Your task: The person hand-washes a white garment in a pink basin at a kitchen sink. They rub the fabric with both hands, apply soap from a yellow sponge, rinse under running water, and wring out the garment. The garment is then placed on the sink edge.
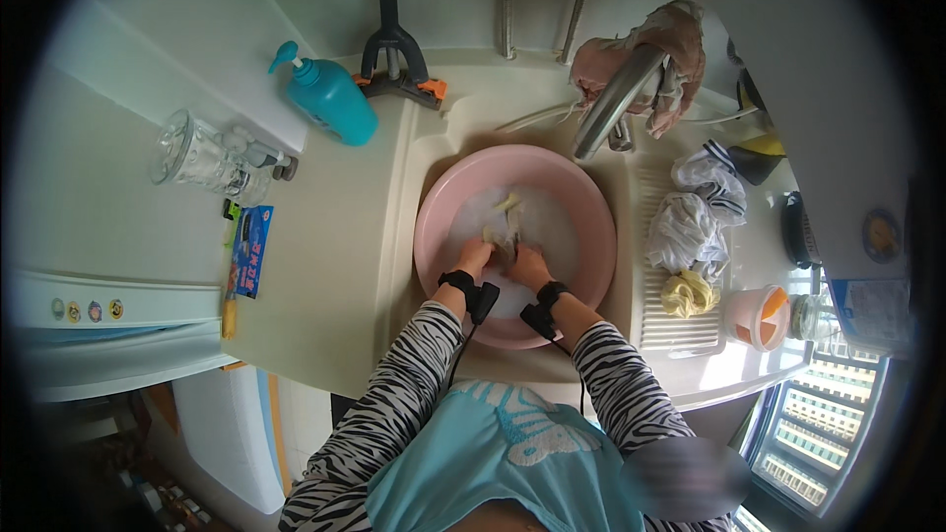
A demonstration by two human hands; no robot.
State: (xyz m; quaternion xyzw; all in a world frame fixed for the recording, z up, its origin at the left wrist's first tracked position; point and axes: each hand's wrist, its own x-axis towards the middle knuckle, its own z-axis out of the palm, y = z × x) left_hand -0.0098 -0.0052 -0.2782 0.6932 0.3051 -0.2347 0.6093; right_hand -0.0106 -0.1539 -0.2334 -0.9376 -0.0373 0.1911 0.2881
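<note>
A pink round basin sits in the sink, with cloudy, soapy water in it. Both my hands are down inside, close together near the middle. Between them is a small wet cloth, pale cream or yellowish; its exact kind is unclear. My left hand closes on the cloth's left side, and my right hand grips its right side. The fingertips are partly hidden by the cloth and water. Black bands with small boxes and cables circle both wrists, below striped sleeves.
Right of the basin, a ribbed washboard surface bears white cloths and a yellow cloth. A metal faucet, draped with a pinkish cloth, overhangs the basin's far right. A teal pump bottle and glass jar stand left.
</note>
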